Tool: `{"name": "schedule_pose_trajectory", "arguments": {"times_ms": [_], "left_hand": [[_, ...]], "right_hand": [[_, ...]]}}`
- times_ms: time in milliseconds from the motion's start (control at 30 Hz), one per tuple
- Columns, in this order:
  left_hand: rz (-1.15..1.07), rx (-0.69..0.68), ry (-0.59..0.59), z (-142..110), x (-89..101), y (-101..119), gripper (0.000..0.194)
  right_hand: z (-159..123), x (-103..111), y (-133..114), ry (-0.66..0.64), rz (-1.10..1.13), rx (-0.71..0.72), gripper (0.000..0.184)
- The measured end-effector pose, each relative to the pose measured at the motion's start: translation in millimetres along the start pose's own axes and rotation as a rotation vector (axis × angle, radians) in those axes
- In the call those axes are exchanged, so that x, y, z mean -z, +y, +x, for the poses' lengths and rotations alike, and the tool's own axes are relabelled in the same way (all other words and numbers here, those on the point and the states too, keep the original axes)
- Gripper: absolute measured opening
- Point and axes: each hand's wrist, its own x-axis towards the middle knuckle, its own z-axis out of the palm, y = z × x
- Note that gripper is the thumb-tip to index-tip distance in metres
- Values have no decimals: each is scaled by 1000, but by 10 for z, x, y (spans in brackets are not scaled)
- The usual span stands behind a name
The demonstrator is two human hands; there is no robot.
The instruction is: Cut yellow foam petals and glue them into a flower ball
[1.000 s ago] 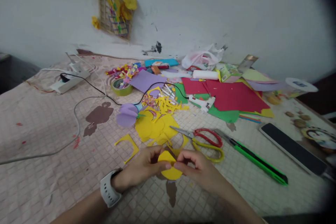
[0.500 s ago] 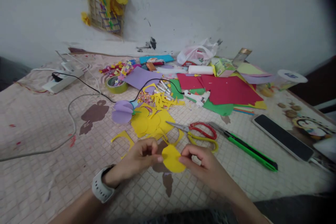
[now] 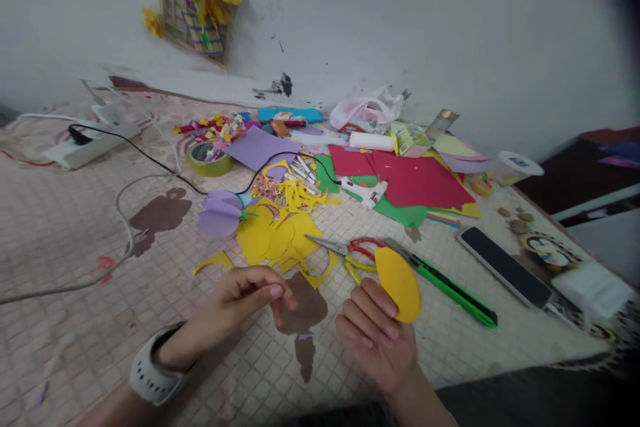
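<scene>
A yellow paper cutout (image 3: 401, 285), rounded like a petal, is pinched in my right hand (image 3: 380, 333), which is turned palm up. The cutout stands tilted above the fingers and covers part of the scissors. My left hand (image 3: 253, 303) holds nothing; its fingers are loosely bent and apart, above a brown patch on the tablecloth. Beyond it lies a pile of yellow paper pieces (image 3: 270, 233). Between the pile and my right hand are scissors (image 3: 345, 250) with red and yellow handles. A green utility knife (image 3: 457, 293) rests just right of the cutout.
A purple paper flower (image 3: 219, 213), a tape roll (image 3: 207, 160) and yellow scraps lie behind the pile. A white glue gun (image 3: 364, 192) trails a black cord to a power strip (image 3: 95, 143). Red sheets (image 3: 415, 177) lie behind the gun. A phone (image 3: 505, 270) is at right.
My left hand has let go of the yellow paper cutout. My right hand has turned over and carried it right and up. The camera view has shifted slightly right.
</scene>
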Motion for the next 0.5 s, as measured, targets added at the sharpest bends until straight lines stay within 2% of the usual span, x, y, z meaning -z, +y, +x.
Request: {"name": "schedule_pose_trajectory", "arguments": {"times_ms": [67,133,200,267,333,500], "left_hand": [[-34,-35,-2,1,-43,-17,27],[-127,-49,-27,-2,-82,-62,30],[-200,3,-63,-5,-114,-123,33],[-195,82,-61,-2,-139,-179,23],[-148,123,-34,6,-156,-213,17],[-73,163,-94,26,-204,-212,26]], "right_hand": [[6,40,28,-16,-317,-46,47],[18,74,48,9,-771,-81,41],[30,89,67,38,-1218,-34,35],[35,91,91,26,-1491,30,33],[31,86,122,-8,-1584,53,33],[4,83,149,-24,-1565,43,32]]}}
